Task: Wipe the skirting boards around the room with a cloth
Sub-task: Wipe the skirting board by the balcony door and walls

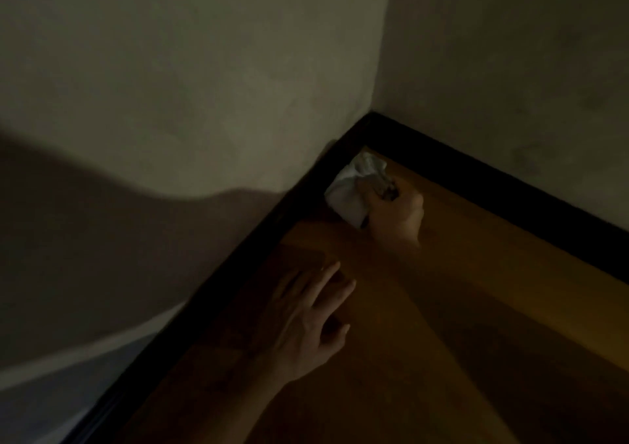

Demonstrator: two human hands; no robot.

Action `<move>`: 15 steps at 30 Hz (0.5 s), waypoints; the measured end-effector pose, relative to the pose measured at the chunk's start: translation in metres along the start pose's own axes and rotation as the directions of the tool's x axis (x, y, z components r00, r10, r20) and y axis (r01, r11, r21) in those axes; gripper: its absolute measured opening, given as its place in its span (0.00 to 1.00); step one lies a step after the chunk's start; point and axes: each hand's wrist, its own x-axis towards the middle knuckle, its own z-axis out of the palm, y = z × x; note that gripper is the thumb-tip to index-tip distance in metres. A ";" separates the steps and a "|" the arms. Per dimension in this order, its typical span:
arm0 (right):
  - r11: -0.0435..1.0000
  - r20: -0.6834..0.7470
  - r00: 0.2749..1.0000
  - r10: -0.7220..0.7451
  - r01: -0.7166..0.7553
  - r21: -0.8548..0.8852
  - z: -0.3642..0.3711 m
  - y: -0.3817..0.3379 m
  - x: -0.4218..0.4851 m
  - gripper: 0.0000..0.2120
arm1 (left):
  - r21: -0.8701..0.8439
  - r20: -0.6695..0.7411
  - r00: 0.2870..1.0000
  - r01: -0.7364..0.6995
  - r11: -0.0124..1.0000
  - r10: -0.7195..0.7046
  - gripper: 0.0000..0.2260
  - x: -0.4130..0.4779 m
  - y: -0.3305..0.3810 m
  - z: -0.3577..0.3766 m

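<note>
Right hand (396, 213) holds a white cloth (347, 191) against the dark skirting board (265, 236), close to the room corner.

The right hand is curled around the cloth, which is crumpled, soft and creased. The cloth touches the foot of the left skirting board just beside the corner, where this board meets the other skirting board (493, 185). Both boards are straight flat strips, almost black. The left hand (306, 314) lies flat on the floor (476, 273), fingers straight and spread, holding nothing. The floor is smooth wood of a warm orange-brown colour. The wall (204, 86) above is pale, matt and a little stained.
</note>
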 end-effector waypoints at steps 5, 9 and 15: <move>0.993 -0.063 0.998 0.002 -0.009 -0.116 -0.099 -0.017 0.026 0.10 | -0.030 0.150 0.977 -0.151 0.988 0.154 0.29 0.056 -0.004 -0.003; 0.983 0.033 0.999 -0.005 0.011 -0.185 -0.163 -0.044 0.022 0.05 | 0.010 0.179 0.969 -0.176 0.984 0.171 0.27 0.072 -0.015 -0.004; 0.961 -0.053 0.998 0.042 -0.055 -0.270 -0.211 -0.052 -0.014 0.09 | 0.017 0.158 0.980 -0.128 0.992 0.123 0.27 0.074 -0.013 -0.005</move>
